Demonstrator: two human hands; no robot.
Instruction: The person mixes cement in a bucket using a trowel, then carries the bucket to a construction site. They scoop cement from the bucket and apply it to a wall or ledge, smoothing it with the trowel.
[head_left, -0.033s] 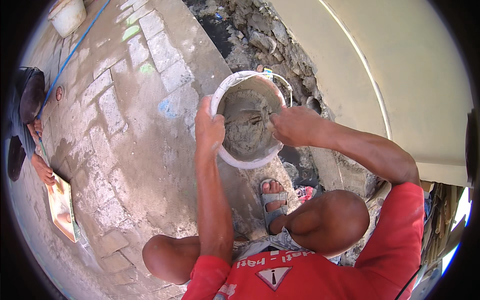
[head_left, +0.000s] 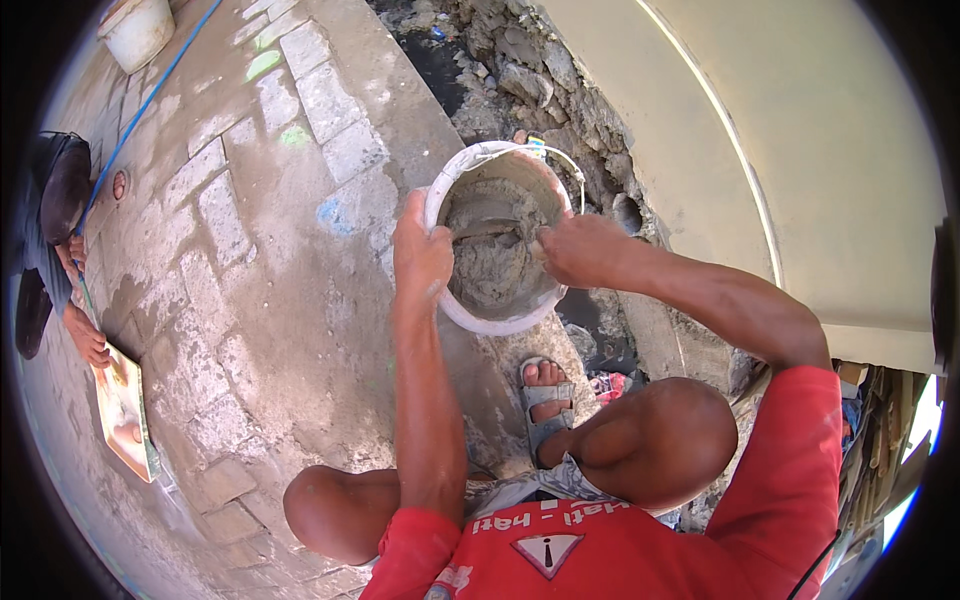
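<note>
A whitish, mortar-smeared bucket (head_left: 497, 326) stands tilted between my knees and the rubble edge, its mouth toward me. Thick wet grey mortar (head_left: 490, 260) fills the lower part, with a groove across its surface. My left hand (head_left: 422, 255) is closed on the left rim, thumb over the inside. At the right side of the mouth, my right hand (head_left: 578, 250) is closed in a fist, knuckles reaching over the mortar. Whatever it grips is hidden by the fingers and the mortar. The thin white bail handle (head_left: 567, 158) arches loose over the bucket's far side.
Left, another person's hand (head_left: 88, 340) rests on a pale rectangular board (head_left: 118, 405). A blue hose (head_left: 150, 95) crosses the paving; a white bucket (head_left: 137, 35) stands far left. Broken rubble (head_left: 535, 80) and dark wet ground border a pale wall (head_left: 830, 170). My sandalled foot (head_left: 547, 400) is near the bucket.
My right hand has shifted slightly left and the mortar's surface has a different groove. The bucket and my left hand have barely moved; the board is in the same place.
</note>
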